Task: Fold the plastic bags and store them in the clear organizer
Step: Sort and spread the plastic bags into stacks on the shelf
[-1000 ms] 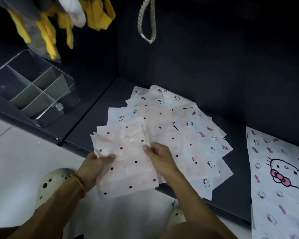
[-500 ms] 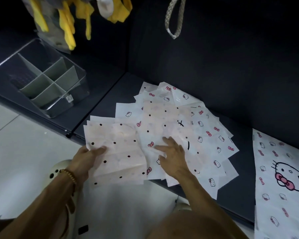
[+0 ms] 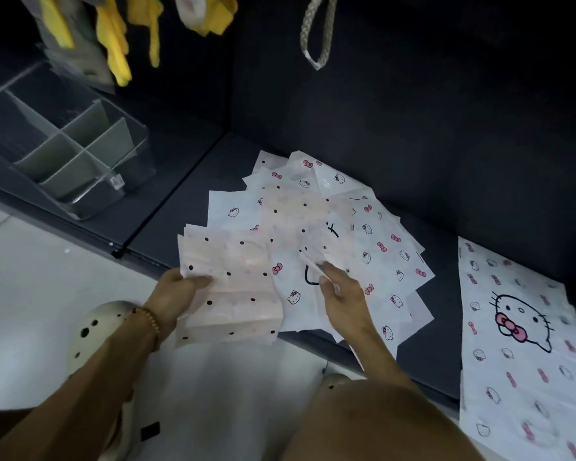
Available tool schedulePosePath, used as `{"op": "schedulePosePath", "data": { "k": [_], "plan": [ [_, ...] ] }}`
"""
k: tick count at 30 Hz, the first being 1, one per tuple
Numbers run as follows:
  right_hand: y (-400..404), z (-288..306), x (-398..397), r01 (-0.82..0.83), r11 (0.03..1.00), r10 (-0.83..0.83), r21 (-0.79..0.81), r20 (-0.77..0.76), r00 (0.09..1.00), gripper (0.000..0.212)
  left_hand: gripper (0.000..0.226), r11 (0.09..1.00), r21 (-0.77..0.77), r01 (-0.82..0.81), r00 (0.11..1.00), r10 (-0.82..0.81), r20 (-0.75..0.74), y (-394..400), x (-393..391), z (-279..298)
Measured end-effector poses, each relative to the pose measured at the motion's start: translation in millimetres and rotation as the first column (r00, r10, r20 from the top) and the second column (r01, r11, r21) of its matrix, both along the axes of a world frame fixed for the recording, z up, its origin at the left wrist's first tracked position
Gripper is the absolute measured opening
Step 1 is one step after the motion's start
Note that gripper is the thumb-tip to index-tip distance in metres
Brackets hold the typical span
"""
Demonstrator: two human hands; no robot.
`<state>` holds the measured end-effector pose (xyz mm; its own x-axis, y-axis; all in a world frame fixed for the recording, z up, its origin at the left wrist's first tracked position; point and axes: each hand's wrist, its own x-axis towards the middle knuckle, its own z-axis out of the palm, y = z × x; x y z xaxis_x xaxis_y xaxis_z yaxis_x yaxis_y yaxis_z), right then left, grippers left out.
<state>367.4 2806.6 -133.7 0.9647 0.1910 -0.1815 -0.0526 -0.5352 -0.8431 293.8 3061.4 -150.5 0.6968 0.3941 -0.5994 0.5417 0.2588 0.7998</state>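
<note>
Head view: the left hand (image 3: 177, 294) grips a pink dotted bag (image 3: 233, 294) by its edge, thumb on top. The right hand (image 3: 345, 294) pinches a bag's edge on the fanned pile of bags (image 3: 379, 254) on the dark shelf (image 3: 180, 201). The clear organizer (image 3: 80, 154) sits well to the left.

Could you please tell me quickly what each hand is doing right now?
Left hand: holds the pale pink, black-dotted plastic bag by its left edge.
Right hand: over the fanned pile of printed bags; grip cannot be told.

Bare forearms (image 3: 80, 390), brown bead bracelet (image 3: 149, 322) behind left hand (image 3: 177, 294)
</note>
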Motion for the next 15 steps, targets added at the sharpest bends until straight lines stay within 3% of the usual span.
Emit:
{"op": "schedulePosePath", "data": {
  "k": [3, 6, 8, 10, 11, 13, 15],
  "plan": [
    [23, 21, -3, -0.343, 0.932, 0.349, 0.113, -0.04, 0.936, 0.035, 0.019, 0.991, -0.131, -0.017, 0.999, 0.012, -0.038, 0, 2, 1],
    [47, 18, -12, -0.621, 0.781, 0.611, -0.068, -0.123, 0.782, 0.033, 0.049, 0.908, -0.417, 0.045, 0.999, -0.036, 0.03, -2, 3, 3],
    [53, 10, -15, -0.696, 0.684, 0.681, -0.22, -0.151, 0.717, 0.035, 0.038, 0.917, -0.386, 0.104, 0.994, -0.085, 0.066, -9, 3, 3],
    [50, 5, -15, -0.663, 0.705, 0.645, -0.252, -0.16, 0.747, 0.05, 0.017, 0.98, -0.195, 0.043, 0.999, -0.04, 0.021, -12, 3, -1],
    [46, 3, -13, -0.589, 0.776, 0.568, -0.226, -0.157, 0.808, 0.061, 0.012, 0.989, -0.148, -0.009, 1.0, 0.011, 0.01, -13, 2, -4],
    [41, 3, -9, -0.323, 0.942, 0.305, -0.091, -0.17, 0.937, 0.072, 0.009, 0.979, -0.183, -0.085, 0.995, 0.091, 0.027, -11, 1, -6],
    [40, 3, -4, -0.023, 0.995, 0.046, 0.094, -0.253, 0.966, 0.063, 0.011, 0.958, -0.235, -0.162, 0.984, 0.175, 0.035, -5, 0, -5]
  ]
}}
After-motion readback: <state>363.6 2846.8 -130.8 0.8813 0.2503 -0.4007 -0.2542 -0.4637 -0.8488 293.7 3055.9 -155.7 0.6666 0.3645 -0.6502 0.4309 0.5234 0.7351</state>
